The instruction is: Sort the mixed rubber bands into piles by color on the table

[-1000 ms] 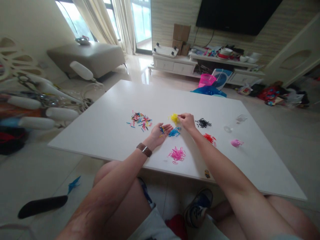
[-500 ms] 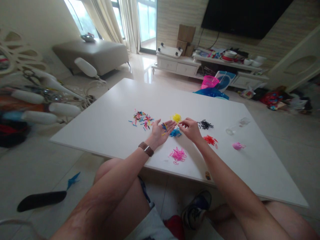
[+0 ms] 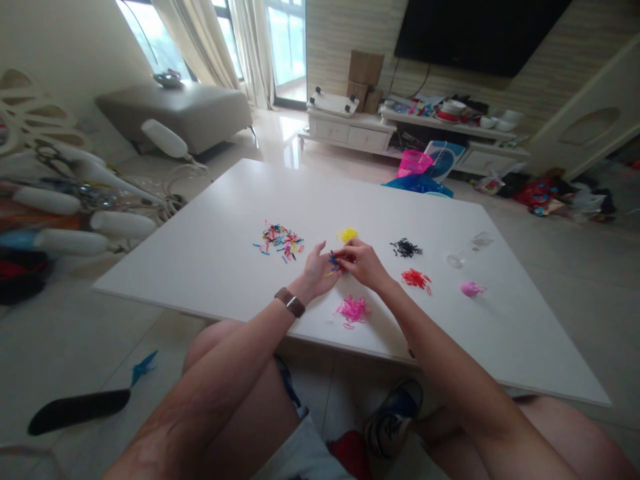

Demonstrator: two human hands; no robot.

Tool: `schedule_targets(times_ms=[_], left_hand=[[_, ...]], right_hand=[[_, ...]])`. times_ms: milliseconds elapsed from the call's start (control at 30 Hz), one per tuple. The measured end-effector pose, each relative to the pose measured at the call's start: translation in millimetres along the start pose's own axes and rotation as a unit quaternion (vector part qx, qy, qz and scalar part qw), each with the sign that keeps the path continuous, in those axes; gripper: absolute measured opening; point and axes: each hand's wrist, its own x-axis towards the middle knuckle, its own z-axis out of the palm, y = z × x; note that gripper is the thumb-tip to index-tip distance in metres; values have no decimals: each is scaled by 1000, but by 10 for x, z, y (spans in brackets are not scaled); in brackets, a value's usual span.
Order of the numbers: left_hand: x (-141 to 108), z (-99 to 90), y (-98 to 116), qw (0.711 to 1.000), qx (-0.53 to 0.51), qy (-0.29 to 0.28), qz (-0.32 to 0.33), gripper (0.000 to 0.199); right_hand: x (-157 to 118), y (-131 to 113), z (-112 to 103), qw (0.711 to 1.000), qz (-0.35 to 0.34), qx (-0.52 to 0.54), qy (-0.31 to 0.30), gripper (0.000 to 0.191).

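Observation:
My left hand (image 3: pixel 320 272) is palm up above the table, fingers stretched out, cradling a few small rubber bands (image 3: pixel 333 261), mostly blue with a yellow one. My right hand (image 3: pixel 361 263) reaches over it, its thumb and fingertips pinched together at the bands in the left palm. Whatever sits between those fingertips is too small to make out. Just behind the hands is a yellow pile (image 3: pixel 349 235) of bands. A mixed-colour pile (image 3: pixel 281 240) lies to the left, a pink pile (image 3: pixel 353 309) nearer me. Black bands (image 3: pixel 407 248) and red bands (image 3: pixel 416 279) lie to the right.
On the white table (image 3: pixel 200 267), a clear container (image 3: pixel 456 259) and a small pink object (image 3: pixel 471 289) stand at the right. A white lamp with several shades (image 3: pixel 165 138) is left of the table. A pink basket (image 3: pixel 415 163) stands beyond its far edge.
My right hand has moved left, from beside the yellow pile to the bands in my left palm. The blue pile seen beneath the hands is now hidden. The view has shifted slightly.

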Motion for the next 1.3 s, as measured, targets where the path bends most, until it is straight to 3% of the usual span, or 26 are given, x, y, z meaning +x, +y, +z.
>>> schedule_targets(times_ms=[267,533,600,700,800,867,933,1067,1133,1300], left_hand=[[54,-43,-10,999,10,36,12,37],[48,-70,11,999,4,41,1,43],[46,-73,13,999,10,38,-5,44],[51,-68,9,999,25,37,-21,42],[66,-59,-10,999,39,37,3,30],[80,-62,-29,998,43,37,25,27],[96,-76,-46,998,47,40,26,31],[113,-109,-59,998,46,39,5,37],[102,-110,-49,998,44,35,-15,42],[33,-63,-10,998,44,34,-33,47]], right_hand=[[70,-20,-78,999,20,-29,36,8],[455,418,-149,977,154,-103,102,1],[517,443,-152,977,151,-120,91,5],[519,372,-139,990,79,-100,52,13],[444,290,-87,998,5,-2,-60,17],[379,268,-34,991,10,66,-114,20],[315,257,21,985,40,120,-117,22],[216,244,64,979,81,168,-76,20],[187,289,12,981,100,165,-25,19],[81,708,-425,969,208,41,124,16]])
